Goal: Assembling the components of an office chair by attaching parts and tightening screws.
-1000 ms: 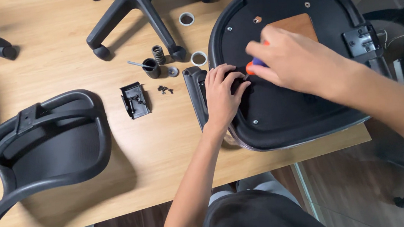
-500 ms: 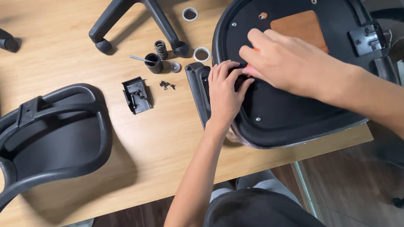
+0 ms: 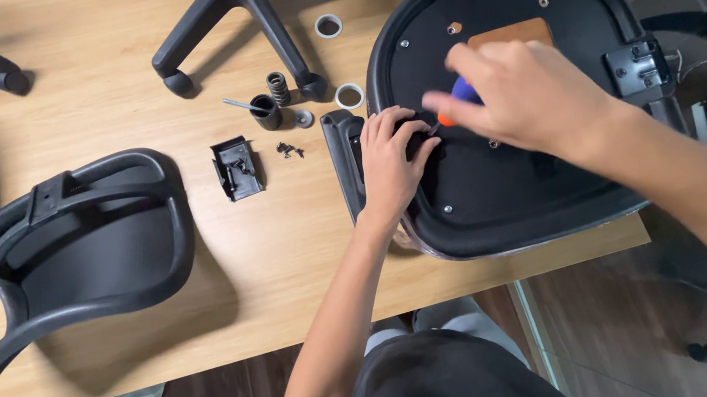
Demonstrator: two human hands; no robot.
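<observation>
The seat (image 3: pixel 534 162) lies upside down at the table's (image 3: pixel 229 264) near right edge, overhanging it slightly. Its left rim is pressed by the left hand (image 3: pixel 389 161), fingers curled on a small black part. Just beyond, a screwdriver (image 3: pixel 455 100) is gripped closed in the right hand (image 3: pixel 531 92). The seat is judged stiff and fairly heavy, best held by its rim. Farther left lie an armrest (image 3: pixel 79 253), a bracket (image 3: pixel 236 167) and a wheeled base (image 3: pixel 256 16).

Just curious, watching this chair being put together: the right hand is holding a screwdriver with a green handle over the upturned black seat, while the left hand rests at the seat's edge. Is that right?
Not quite. The head view shows the screwdriver handle is blue and orange, not green. The rest holds: the right hand grips it over the upturned black seat, and the left hand rests at the seat's edge.
</observation>
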